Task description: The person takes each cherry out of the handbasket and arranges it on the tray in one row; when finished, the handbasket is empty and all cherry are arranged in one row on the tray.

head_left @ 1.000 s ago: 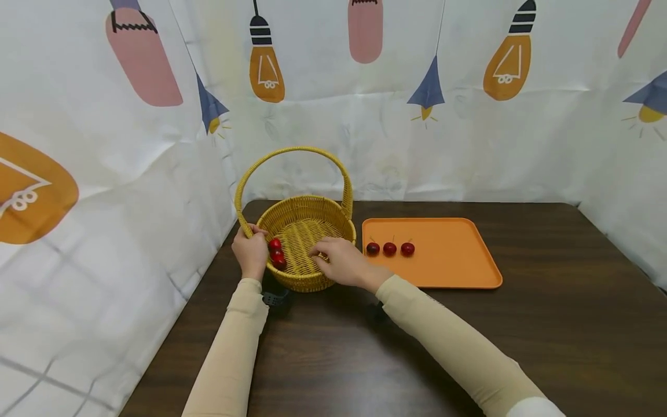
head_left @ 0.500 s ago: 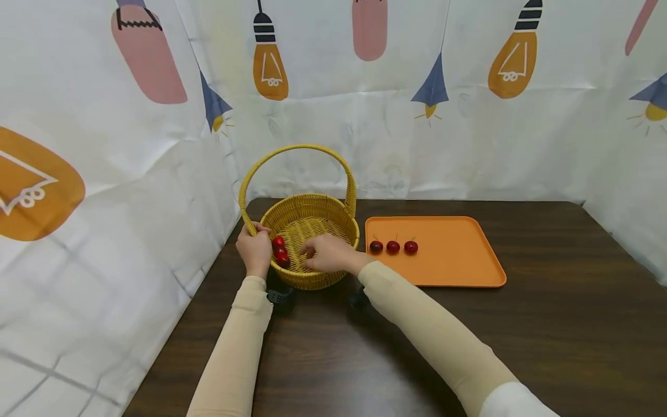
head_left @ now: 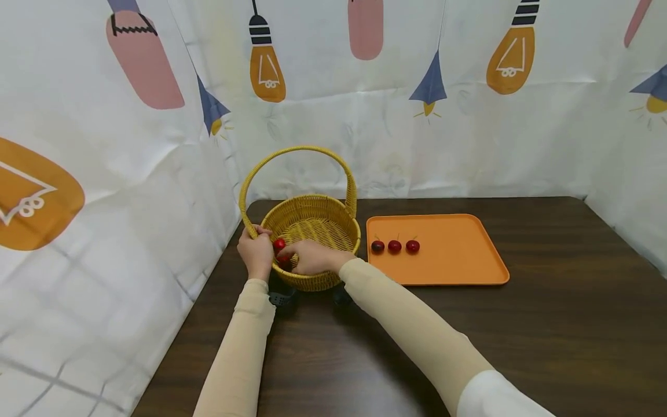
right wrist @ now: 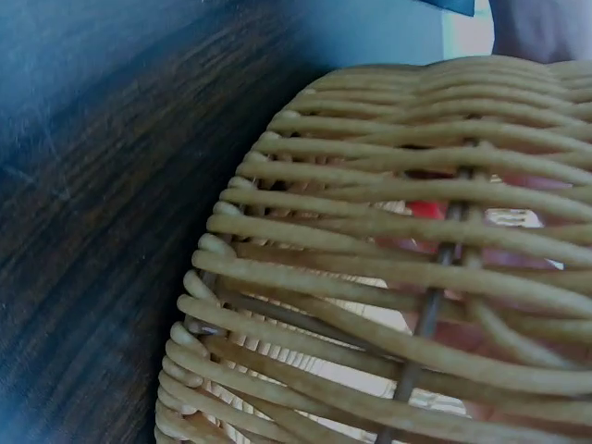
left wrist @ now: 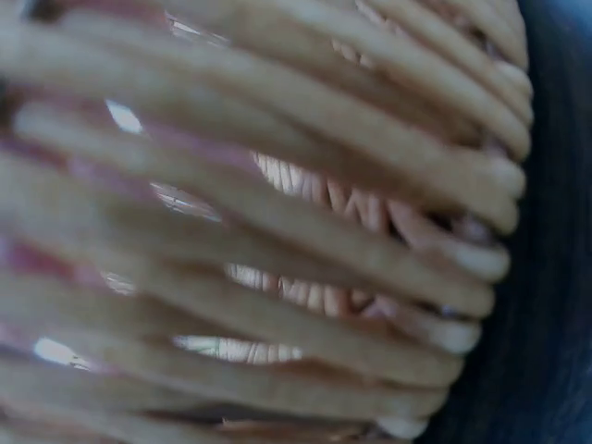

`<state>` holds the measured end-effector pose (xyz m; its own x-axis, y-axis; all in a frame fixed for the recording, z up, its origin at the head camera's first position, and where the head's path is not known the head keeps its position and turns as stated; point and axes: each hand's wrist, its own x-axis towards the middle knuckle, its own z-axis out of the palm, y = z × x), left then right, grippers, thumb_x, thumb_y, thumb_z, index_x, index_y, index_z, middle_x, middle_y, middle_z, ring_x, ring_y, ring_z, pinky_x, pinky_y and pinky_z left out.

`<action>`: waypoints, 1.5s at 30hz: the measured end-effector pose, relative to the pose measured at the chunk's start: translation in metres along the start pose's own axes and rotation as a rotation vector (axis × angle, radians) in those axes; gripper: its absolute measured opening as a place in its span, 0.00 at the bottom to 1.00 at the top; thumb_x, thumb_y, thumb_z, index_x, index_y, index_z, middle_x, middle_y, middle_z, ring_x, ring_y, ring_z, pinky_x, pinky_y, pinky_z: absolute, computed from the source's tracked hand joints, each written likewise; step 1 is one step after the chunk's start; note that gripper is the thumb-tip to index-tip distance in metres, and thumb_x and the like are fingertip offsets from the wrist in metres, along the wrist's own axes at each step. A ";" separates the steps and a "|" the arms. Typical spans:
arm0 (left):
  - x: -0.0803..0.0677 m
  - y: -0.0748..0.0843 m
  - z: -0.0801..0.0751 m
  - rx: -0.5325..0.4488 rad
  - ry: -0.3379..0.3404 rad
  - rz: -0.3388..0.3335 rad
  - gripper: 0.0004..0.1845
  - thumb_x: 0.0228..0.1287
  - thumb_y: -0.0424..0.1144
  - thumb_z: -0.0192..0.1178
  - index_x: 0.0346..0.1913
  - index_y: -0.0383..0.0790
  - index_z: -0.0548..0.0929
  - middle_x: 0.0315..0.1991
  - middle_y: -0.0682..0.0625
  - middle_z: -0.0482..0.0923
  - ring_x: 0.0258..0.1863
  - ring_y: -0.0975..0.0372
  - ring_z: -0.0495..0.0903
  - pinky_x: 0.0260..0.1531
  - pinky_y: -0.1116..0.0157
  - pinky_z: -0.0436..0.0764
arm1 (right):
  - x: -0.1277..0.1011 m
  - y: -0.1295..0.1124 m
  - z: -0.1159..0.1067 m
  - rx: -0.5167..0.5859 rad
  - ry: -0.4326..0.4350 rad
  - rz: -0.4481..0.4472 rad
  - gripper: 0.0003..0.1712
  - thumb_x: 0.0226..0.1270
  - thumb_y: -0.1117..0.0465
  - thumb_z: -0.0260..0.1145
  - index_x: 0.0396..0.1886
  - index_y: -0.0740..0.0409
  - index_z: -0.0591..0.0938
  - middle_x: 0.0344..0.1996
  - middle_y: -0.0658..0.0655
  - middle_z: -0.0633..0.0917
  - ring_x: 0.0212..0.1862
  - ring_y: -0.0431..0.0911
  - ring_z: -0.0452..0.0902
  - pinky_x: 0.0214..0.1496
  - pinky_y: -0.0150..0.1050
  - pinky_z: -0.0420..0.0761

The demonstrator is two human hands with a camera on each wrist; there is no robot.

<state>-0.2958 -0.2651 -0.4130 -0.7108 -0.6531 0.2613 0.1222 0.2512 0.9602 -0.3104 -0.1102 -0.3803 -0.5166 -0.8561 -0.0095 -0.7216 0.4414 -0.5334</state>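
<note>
Right hand (head_left: 312, 258) slid left across the basket (head_left: 333, 229) onto the cherries (head_left: 279, 244) by the near-left wall, fingers curled, grip itself hidden | left hand (head_left: 255, 252) clamps rim, steadying it | three cherries on orange tray (head_left: 453, 255), tabletop (head_left: 521, 336)

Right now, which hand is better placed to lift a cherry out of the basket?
The right hand: its fingers are already inside the basket at the cherries. The left hand grips the rim by the handle.

Basket (head_left: 312, 217) left of tray (head_left: 458, 260); three cherries (head_left: 394, 246) on tray.
</note>
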 end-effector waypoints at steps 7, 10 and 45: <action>-0.003 -0.005 0.001 0.004 0.011 0.005 0.07 0.61 0.29 0.47 0.29 0.40 0.74 0.33 0.41 0.83 0.37 0.49 0.77 0.41 0.58 0.69 | -0.001 0.002 0.002 0.017 -0.069 0.030 0.28 0.61 0.71 0.60 0.63 0.54 0.78 0.51 0.55 0.84 0.49 0.45 0.80 0.47 0.31 0.77; -0.002 -0.005 0.001 0.006 0.019 0.011 0.07 0.60 0.29 0.48 0.29 0.40 0.74 0.33 0.41 0.83 0.36 0.49 0.77 0.40 0.59 0.69 | 0.000 0.002 0.003 0.006 -0.071 0.018 0.26 0.61 0.72 0.60 0.59 0.54 0.81 0.50 0.53 0.85 0.50 0.44 0.80 0.49 0.32 0.77; 0.002 -0.001 -0.005 0.013 -0.011 0.035 0.07 0.60 0.28 0.48 0.31 0.35 0.77 0.37 0.35 0.82 0.29 0.50 0.72 0.29 0.59 0.64 | -0.095 0.017 -0.031 0.046 0.371 0.022 0.22 0.67 0.56 0.66 0.60 0.54 0.80 0.49 0.49 0.81 0.46 0.42 0.76 0.47 0.40 0.78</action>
<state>-0.2945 -0.2702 -0.4129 -0.7137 -0.6360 0.2933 0.1379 0.2829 0.9492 -0.2874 -0.0129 -0.3622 -0.6695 -0.6876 0.2811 -0.6914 0.4384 -0.5743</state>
